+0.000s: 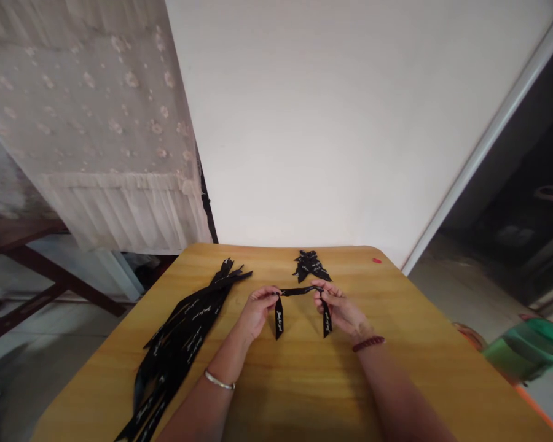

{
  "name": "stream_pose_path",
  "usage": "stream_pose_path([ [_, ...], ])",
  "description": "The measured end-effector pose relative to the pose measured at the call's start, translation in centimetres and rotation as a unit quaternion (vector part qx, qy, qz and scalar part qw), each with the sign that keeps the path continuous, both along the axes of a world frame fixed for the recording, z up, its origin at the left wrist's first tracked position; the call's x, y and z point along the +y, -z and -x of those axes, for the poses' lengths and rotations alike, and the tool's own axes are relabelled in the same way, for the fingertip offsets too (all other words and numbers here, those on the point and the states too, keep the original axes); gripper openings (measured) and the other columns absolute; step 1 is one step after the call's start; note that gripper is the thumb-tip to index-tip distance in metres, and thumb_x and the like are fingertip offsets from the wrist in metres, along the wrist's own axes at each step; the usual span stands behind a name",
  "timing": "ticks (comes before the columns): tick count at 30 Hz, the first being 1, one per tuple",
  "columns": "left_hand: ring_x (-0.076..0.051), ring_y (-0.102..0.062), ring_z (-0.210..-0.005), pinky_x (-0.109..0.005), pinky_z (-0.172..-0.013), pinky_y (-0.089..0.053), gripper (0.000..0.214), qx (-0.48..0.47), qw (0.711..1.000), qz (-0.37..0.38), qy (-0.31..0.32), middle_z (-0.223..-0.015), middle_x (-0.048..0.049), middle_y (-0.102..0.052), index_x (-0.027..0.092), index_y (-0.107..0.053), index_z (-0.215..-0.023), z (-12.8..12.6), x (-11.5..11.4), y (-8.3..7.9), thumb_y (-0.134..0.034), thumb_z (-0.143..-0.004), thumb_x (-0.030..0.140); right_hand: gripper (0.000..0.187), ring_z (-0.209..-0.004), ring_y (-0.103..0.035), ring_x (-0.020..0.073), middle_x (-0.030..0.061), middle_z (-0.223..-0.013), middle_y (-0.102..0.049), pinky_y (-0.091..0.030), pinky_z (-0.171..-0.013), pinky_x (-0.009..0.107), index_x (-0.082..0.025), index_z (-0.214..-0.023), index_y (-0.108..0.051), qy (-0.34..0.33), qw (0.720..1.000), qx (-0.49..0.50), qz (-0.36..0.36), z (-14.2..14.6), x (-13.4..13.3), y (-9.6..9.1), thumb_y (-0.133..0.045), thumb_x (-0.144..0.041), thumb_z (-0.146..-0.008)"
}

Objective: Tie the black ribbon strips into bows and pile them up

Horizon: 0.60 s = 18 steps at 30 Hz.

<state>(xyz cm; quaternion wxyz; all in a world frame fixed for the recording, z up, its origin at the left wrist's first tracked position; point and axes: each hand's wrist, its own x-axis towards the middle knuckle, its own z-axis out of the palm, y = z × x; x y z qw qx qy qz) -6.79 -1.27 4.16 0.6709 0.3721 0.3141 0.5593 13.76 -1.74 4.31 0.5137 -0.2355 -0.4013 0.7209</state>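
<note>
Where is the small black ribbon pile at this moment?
In the head view, the small ribbon pile lies near the table's far edge, beyond the right hand, right of the long ribbons.

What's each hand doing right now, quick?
Left hand: closed, fingers pinching a long black fabric ribbon with white script.
Right hand: closed, fingers pinching the same ribbon.

Soft, even light; warped wide-angle edges
</note>
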Motion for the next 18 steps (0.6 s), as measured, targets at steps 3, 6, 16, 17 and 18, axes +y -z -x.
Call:
stream_pose_path([
  [3,0.004,-0.034,-0.034,-0.011,-0.032,-0.023,0.011,-0.001,1.0,-0.005,0.014,-0.088,-0.0018,-0.06,0.013,-0.06,-0.065,0.3,0.0,-0.2,-0.061,-0.056,0.008,0.019,-0.057,-0.055,0.0058,-0.0005,-0.067,-0.06,-0.041,-0.049,0.014,-0.018,-0.085,-0.058,0.001,1.0,-0.009,-0.005,0.0,-0.1,-0.1,-0.062,-0.016,-0.066],
  [6,0.007,-0.026,-0.028,-0.011,-0.028,-0.016,0.01,-0.027,0.999,-0.008,0.035,-0.089,-0.0026,-0.061,0.013,-0.059,-0.069,0.6,0.0,-0.3,-0.059,-0.059,0.01,0.01,-0.056,-0.055,0.0063,-0.0009,-0.065,-0.06,-0.041,-0.051,0.015,-0.018,-0.076,-0.059,0.004,1.0,-0.012,-0.017,0.1,-0.1,-0.1,-0.062,-0.018,-0.067],
  [16,-0.008,-0.057,-0.054,-0.015,-0.049,-0.047,0.015,-0.079,0.991,0.053,0.091,-0.066,-0.0045,-0.063,0.009,-0.059,-0.074,0.1,-0.2,-0.3,-0.061,-0.059,0.007,0.008,-0.063,-0.052,0.0065,0.0006,-0.096,-0.058,-0.037,-0.046,0.015,-0.02,-0.069,-0.062,0.063,0.997,-0.01,-0.042,1.0,0.0,0.1,-0.064,-0.017,-0.062],
  [17,-0.007,-0.058,-0.054,-0.015,-0.052,-0.048,0.016,-0.088,0.989,0.059,0.103,-0.067,-0.0045,-0.063,0.008,-0.059,-0.075,0.1,-0.3,-0.3,-0.061,-0.059,0.005,0.008,-0.061,-0.052,0.0061,0.0009,-0.096,-0.058,-0.036,-0.045,0.016,-0.02,-0.07,-0.062,0.066,0.997,-0.008,-0.037,1.1,0.0,0.1,-0.064,-0.018,-0.062],
  [18,-0.007,-0.058,-0.056,-0.014,-0.054,-0.048,0.017,-0.096,0.987,0.065,0.111,-0.069,-0.0046,-0.063,0.008,-0.06,-0.077,0.2,-0.3,-0.3,-0.06,-0.06,0.004,0.008,-0.058,-0.051,0.0057,0.001,-0.094,-0.059,-0.036,-0.045,0.016,-0.02,-0.07,-0.061,0.07,0.997,-0.004,-0.031,1.2,0.0,0.0,-0.064,-0.018,-0.062],
])
